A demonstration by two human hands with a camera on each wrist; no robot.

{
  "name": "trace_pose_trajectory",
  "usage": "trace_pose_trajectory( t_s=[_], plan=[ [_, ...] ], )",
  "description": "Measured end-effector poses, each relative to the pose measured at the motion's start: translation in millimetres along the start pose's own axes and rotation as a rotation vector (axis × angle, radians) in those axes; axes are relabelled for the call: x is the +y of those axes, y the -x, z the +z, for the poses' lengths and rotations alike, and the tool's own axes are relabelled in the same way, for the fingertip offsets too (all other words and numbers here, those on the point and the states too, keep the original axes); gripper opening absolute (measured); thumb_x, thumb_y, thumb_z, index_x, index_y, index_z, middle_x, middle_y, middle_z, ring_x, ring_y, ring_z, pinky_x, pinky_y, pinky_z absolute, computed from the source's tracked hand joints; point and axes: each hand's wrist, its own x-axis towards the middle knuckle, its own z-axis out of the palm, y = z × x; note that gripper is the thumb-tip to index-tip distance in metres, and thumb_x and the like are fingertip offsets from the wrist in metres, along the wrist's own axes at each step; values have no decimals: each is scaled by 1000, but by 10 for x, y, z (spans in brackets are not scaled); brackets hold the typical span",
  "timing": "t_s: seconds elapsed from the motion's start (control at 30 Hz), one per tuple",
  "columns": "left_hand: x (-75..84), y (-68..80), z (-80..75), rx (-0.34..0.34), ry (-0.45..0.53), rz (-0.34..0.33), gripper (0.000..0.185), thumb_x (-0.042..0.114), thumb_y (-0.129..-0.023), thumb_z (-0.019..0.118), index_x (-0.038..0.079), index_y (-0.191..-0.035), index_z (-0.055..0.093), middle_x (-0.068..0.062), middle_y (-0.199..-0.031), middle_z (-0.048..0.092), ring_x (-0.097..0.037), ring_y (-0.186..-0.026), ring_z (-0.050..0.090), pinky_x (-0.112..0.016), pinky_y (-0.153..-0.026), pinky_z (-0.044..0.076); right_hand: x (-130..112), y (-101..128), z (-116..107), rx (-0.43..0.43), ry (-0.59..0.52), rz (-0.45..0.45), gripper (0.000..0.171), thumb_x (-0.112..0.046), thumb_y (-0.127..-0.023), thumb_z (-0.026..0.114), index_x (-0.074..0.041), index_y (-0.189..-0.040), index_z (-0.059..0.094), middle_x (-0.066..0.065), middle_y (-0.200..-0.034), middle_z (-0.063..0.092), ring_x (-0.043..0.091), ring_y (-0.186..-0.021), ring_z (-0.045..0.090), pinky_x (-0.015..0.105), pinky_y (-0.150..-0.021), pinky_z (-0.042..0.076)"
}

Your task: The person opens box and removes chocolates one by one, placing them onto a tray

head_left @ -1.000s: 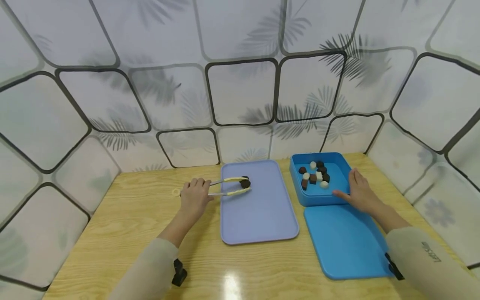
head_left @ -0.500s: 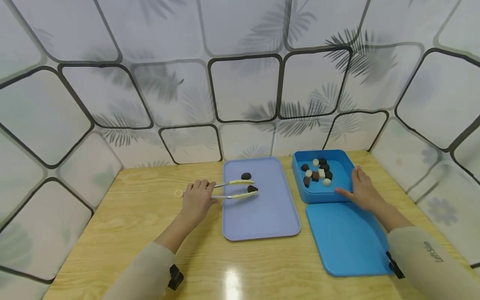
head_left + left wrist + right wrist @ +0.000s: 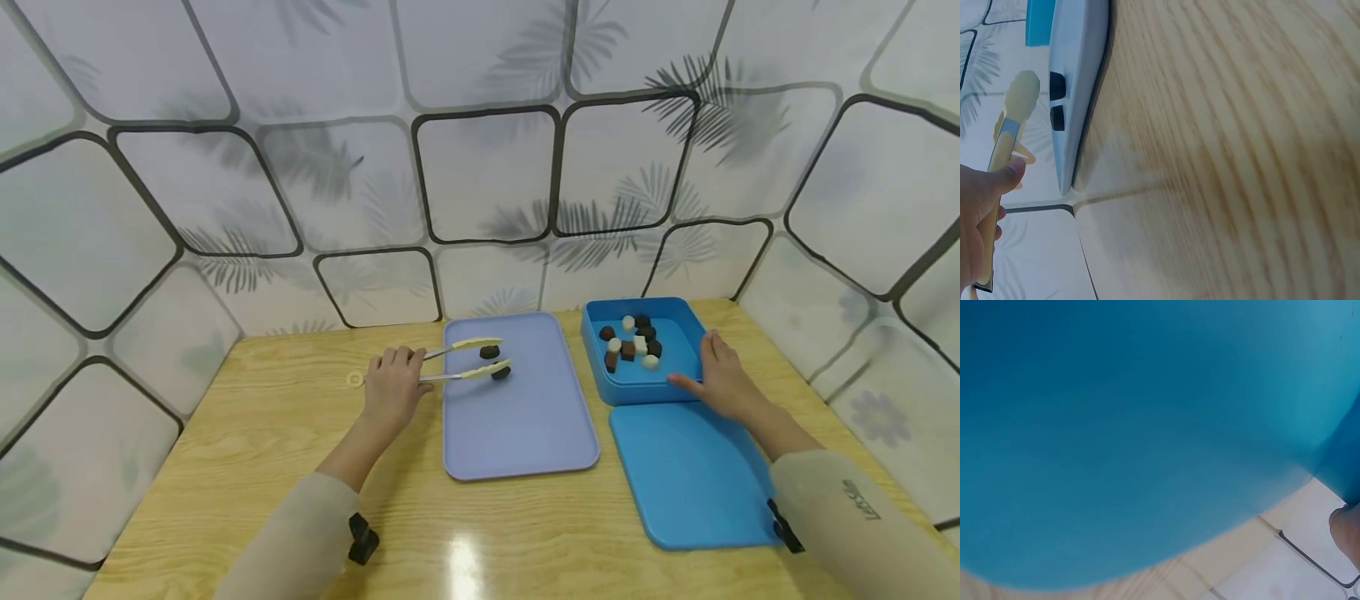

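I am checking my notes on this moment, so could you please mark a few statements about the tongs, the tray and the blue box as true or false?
1. The left hand holds the tongs. True.
2. The tongs grip a white piece. False: their tips stand apart, with two dark pieces lying at them on the lilac tray.
3. The right hand rests on the blue box. True.
4. The blue box holds only dark pieces. False: dark and white pieces lie mixed in it.
5. The blue lid covers the box. False: it lies flat on the table, in front of the box.
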Motion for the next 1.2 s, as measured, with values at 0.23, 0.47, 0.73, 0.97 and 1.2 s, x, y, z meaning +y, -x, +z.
trace_pose_trajectory(
  t_s=[0.23,0.47,0.73,0.97,1.2],
  plan=[
    [61,-90,-20,3,56,-10,68,36,-63,84,2,-117,61,-13,-103,62,-30,-92,58,-43,-81,50,-6,-2,2,-10,-3,1,110,-59,-89,51,17,-141,-8,40,-148,-6,61,-132,3,70,-104,13],
    [219,-246,-92,-41,123,-45,86,36,-57,88,-1,-127,53,-15,-112,58,-32,-97,53,-43,-82,46,-56,-1,-42,-25,-3,0,109,-59,-89,51,18,-141,-7,39,-148,-7,61,-133,3,70,-104,13],
    [403,-391,-120,-61,163,8,83,42,-58,87,-3,-121,55,-16,-105,59,-31,-90,55,-39,-76,49,-9,3,-24,-27,4,10,109,-59,-89,51,18,-141,-6,40,-148,-6,62,-132,4,69,-104,14],
    [483,-528,-133,2,173,125,80,48,-59,85,-9,-110,61,-19,-96,64,-31,-90,60,-37,-85,50,-14,1,-22,-37,0,16,110,-60,-89,50,17,-141,-9,40,-148,-8,61,-132,2,69,-105,13],
    [659,-667,-196,-59,159,123,83,55,-63,80,-5,-117,61,-17,-102,63,-29,-95,60,-36,-87,49,-12,4,-25,-39,-6,18,109,-58,-90,51,18,-141,-9,40,-148,-9,61,-133,1,68,-105,12]
  ],
)
